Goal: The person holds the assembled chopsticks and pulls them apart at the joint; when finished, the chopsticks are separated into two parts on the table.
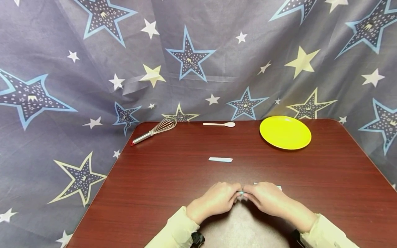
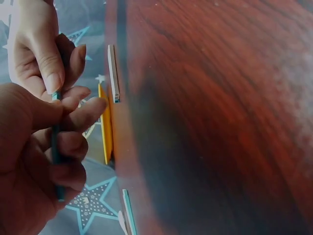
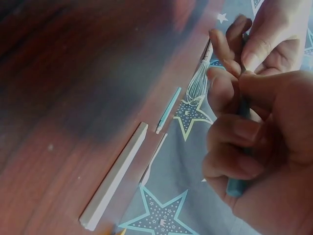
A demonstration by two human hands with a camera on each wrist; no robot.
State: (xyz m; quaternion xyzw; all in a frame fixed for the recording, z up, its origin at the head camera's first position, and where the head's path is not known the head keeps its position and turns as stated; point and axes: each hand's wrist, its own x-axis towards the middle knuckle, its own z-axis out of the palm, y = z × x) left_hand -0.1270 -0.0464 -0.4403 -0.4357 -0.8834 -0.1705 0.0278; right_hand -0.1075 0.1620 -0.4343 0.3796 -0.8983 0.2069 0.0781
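My left hand [image 1: 218, 198] and right hand [image 1: 268, 198] meet fingertip to fingertip above the table's near part. Between them they grip a thin teal stick [image 1: 241, 193]; its lower end [image 2: 59, 192] shows beneath the curled left fingers in the left wrist view. In the right wrist view a teal end [image 3: 236, 187] pokes out below the right fingers. Whether this is one stick or two pieces is hidden by the fingers. A small group of white and blue sticks [image 1: 220, 159] lies farther back. Another pale stick with a blue edge [image 1: 280, 187] is partly behind the right hand.
On the dark red wooden table [image 1: 155, 193], a whisk [image 1: 156, 131] lies at the back left. A pale spoon [image 1: 219, 124] is by the back edge, and a yellow plate [image 1: 285, 132] sits at the back right. A star-patterned cloth [image 1: 198, 89] hangs behind.
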